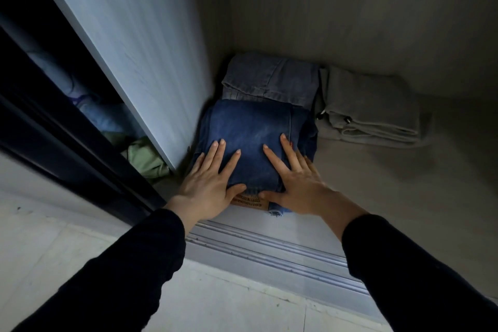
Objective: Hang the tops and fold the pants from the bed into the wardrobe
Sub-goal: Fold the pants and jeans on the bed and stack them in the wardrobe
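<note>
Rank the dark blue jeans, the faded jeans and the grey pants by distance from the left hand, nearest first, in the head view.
1. dark blue jeans: directly under the left hand, touching it.
2. faded jeans: just behind them, in the corner.
3. grey pants: farther off to the right.

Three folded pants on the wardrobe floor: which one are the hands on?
The dark blue jeans at the front; faded jeans behind and grey pants at right lie untouched.
</note>
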A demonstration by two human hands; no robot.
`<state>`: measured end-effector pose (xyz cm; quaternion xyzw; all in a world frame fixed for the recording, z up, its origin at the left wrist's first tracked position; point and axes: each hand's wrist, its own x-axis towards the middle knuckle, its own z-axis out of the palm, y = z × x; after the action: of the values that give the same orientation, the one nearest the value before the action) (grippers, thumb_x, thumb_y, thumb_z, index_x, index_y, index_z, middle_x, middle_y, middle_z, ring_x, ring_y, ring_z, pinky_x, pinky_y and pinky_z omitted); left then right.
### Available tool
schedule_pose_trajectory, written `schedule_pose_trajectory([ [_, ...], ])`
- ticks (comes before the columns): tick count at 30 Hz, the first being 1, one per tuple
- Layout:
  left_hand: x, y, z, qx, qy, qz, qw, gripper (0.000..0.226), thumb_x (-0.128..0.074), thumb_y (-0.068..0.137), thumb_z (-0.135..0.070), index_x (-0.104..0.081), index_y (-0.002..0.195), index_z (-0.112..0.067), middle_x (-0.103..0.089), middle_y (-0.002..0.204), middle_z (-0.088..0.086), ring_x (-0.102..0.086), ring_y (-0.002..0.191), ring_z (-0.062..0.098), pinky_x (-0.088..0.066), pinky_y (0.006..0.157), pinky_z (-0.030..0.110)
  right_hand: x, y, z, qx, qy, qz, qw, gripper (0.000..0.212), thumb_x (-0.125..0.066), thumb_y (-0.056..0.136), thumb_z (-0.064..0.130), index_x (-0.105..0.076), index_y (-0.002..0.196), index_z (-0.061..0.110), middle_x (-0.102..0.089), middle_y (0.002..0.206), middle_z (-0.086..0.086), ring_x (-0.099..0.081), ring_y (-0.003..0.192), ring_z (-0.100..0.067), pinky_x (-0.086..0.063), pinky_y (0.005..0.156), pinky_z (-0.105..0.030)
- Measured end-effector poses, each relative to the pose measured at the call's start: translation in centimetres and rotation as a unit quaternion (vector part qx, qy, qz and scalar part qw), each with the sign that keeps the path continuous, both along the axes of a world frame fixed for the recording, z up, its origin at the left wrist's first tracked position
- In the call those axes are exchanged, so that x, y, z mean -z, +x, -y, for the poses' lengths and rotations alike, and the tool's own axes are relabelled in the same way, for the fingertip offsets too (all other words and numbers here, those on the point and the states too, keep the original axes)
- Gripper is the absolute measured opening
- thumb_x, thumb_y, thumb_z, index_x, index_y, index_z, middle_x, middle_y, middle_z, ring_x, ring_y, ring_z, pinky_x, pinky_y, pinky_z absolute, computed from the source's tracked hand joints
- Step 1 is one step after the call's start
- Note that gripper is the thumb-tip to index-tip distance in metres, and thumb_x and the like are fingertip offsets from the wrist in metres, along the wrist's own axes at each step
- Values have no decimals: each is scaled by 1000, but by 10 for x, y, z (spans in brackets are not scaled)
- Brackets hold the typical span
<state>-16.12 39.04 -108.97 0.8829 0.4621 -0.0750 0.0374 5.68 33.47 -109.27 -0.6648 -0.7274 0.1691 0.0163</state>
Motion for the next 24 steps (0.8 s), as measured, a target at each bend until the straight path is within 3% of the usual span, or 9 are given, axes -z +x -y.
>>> schedule_pose_trajectory([
  [4, -8, -1, 2, -11, -54, -24, 998, 74, -20, 96, -63, 18, 150, -30, 32, 155, 6, 32, 140, 16, 13, 116, 38, -4, -5, 10, 17, -13, 27, 999, 97, -44, 84, 73, 27, 143, 46, 44, 149, 4, 16, 147, -28, 2, 120, -42],
  [6, -12, -1, 10, -18, -58, -40, 997, 68, -22, 99, -57, 13, 151, -31, 26, 157, 4, 27, 143, 16, 13, 117, 39, -7, -7, 18, 19, -36, 37, 998, 94, -42, 84, 74, 26, 144, 46, 41, 150, 5, 15, 147, -27, 1, 119, -42],
  [9, -34, 1, 14, -41, -59, -53, 996, 57, -20, 101, -49, -4, 154, -32, 4, 162, 3, 8, 148, 17, 8, 119, 42, -28, -7, 23, 32, -76, 35, 996, 89, -38, 85, 75, 18, 147, 46, 31, 156, 6, 14, 148, -23, -2, 119, -43],
  [11, -59, 5, 22, -58, -33, -8, 998, 52, -23, 102, -41, -17, 153, -30, -12, 161, 5, -6, 149, 19, 0, 119, 41, -54, -6, 33, 45, -62, 14, 997, 83, -37, 89, 71, 7, 152, 40, 18, 160, 8, 11, 148, -19, -4, 119, -42],
  [13, -90, 9, 39, -61, -6, 44, 997, 51, -29, 102, -34, -21, 152, -28, -16, 160, 6, -11, 148, 21, -5, 119, 39, -87, -5, 53, 66, -12, -21, 997, 76, -40, 93, 62, -7, 155, 31, 1, 162, 7, 1, 149, -17, -9, 118, -40],
  [17, -168, 20, 80, -52, -49, 83, 994, 53, -36, 99, -28, -26, 151, -25, -13, 161, 6, -11, 148, 22, -11, 118, 38, -169, -5, 107, 125, 45, -52, 990, 52, -46, 97, 41, -38, 144, 21, -40, 149, 1, -33, 136, -21, -28, 106, -37],
  [20, -242, 33, 113, -31, -76, 91, 992, 50, -38, 99, -27, -31, 148, -22, -17, 160, 6, -13, 147, 22, -14, 117, 37, -246, -4, 146, 169, 47, -61, 983, 39, -45, 97, 34, -50, 132, 16, -51, 137, -2, -42, 126, -25, -35, 98, -38],
  [24, -340, 50, 170, 3, -108, 100, 989, 43, -41, 97, -26, -44, 140, -18, -34, 152, 7, -26, 142, 22, -24, 111, 33, -356, -2, 204, 212, 38, -43, 976, 39, -43, 98, 35, -49, 133, 18, -50, 137, -2, -42, 126, -25, -35, 96, -35],
])
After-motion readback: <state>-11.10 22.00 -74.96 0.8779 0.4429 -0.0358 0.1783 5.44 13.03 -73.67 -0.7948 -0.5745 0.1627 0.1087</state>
